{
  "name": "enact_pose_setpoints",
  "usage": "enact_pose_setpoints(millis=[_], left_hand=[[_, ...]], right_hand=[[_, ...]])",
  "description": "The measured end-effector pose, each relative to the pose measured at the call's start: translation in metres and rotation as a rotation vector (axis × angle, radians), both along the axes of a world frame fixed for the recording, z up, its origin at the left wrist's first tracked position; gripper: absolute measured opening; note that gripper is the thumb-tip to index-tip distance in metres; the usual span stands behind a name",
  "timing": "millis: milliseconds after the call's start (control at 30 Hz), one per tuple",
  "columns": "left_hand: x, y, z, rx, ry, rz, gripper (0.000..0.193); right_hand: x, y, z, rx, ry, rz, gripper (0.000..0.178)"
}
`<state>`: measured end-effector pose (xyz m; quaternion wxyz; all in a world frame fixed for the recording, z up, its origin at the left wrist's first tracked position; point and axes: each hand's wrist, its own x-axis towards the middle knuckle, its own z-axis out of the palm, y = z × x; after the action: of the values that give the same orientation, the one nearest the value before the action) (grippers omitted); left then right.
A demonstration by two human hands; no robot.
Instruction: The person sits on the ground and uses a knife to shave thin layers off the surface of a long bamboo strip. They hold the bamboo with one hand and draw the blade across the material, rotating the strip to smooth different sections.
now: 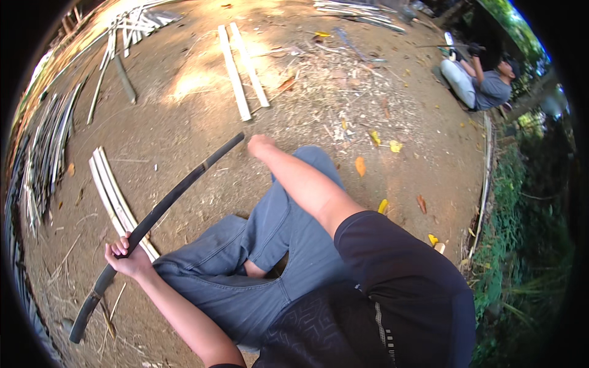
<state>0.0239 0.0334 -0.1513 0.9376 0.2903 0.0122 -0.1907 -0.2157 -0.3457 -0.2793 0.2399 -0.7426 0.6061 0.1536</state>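
My left hand (129, 256) is wrapped round a long dark bamboo strip (165, 203), gripping it below its middle. The strip slants from the lower left up toward the centre, with node rings showing along it. Just beyond its upper end, my right hand (261, 146) is closed in a fist, a small gap away from the tip. Whatever that fist may hold is hidden. Pale split strips (113, 193) lie on the ground beside my left leg, partly behind the dark strip.
I sit cross-legged on bare earth. Two pale slats (233, 73) lie ahead, beside scattered shavings (350, 98). Piles of strips (46, 153) line the left, with another stack (362, 12) far off. Another person (481, 83) sits at the far right, near a planted edge (500, 208).
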Motion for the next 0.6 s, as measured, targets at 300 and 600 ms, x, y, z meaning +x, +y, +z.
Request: enact_pose_setpoints(millis=[300,600], left_hand=[[-0.009,0.0,0.006,0.003,-0.142,-0.094,0.036],[-0.004,-0.005,0.001,0.102,0.106,0.111,0.04]], right_hand=[[0.02,0.069,0.053,0.075,-0.286,0.413,0.048],[0.022,0.104,0.025,0.028,-0.404,0.551,0.04]])
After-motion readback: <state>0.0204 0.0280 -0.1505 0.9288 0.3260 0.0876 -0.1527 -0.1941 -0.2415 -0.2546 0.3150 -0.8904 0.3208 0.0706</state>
